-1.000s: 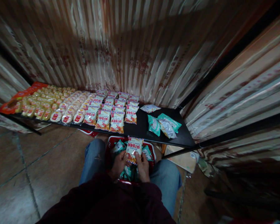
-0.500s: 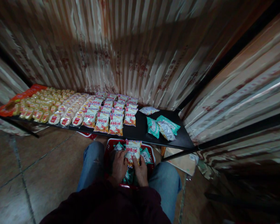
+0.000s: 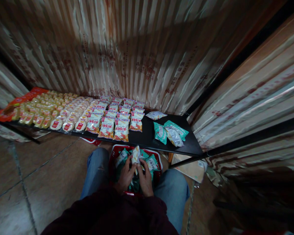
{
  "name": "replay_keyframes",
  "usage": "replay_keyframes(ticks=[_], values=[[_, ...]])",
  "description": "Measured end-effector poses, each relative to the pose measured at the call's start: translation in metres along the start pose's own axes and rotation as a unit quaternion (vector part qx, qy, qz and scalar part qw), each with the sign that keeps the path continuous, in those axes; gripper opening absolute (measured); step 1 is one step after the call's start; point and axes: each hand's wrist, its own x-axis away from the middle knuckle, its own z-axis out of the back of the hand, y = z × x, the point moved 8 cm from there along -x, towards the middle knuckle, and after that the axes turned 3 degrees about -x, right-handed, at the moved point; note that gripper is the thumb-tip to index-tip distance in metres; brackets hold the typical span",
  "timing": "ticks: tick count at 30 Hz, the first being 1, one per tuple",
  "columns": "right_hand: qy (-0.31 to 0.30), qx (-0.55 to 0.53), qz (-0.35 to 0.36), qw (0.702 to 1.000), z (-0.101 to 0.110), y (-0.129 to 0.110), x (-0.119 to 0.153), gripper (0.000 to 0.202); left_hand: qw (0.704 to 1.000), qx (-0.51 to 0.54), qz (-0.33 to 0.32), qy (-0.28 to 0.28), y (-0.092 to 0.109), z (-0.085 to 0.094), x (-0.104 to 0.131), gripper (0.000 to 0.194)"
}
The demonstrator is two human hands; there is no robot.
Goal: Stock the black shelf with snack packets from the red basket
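Between my two hands is a white and orange snack bag [image 3: 135, 154], turned so that its narrow side and back face up. My left hand [image 3: 126, 174] pinches its lower left side, and my right hand [image 3: 145, 178] grips it from the lower right. Both are over a red basket [image 3: 159, 156] between my knees. Inside the basket lie several teal snack bags [image 3: 152, 163]. On the black shelf [image 3: 147, 140] just beyond, rows of matching snack bags [image 3: 122, 130] stand with their printed fronts showing.
Round white packaged snacks [image 3: 68, 126] and small yellow packs [image 3: 40, 120] fill the shelf's left part, beside an orange bag [image 3: 8, 111]. Teal bags [image 3: 160, 133] and white ones lie loose at its right. A metal bar [image 3: 188, 162] and a striped curtain [image 3: 142, 55] border the shelf.
The snack bag in my hands has been turned from its printed front to its edge and back. My fingers have shifted closer together around it.
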Motion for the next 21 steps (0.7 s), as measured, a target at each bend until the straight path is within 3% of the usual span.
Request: replay_keyframes(ticks=[3,8,21], values=[[0.003,0.009,0.024,1.000,0.001,-0.002,0.000,0.042,1.000,0.002,0.001,0.008,0.000,0.001,-0.001,0.060],[-0.001,0.016,0.065,0.998,0.002,-0.007,0.000,0.038,0.996,0.085,-0.005,-0.030,0.006,-0.007,-0.002,0.059],[0.031,0.057,0.092,0.994,0.006,-0.001,0.000,0.035,0.955,0.276,0.101,-0.038,-0.008,-0.012,-0.001,0.065]])
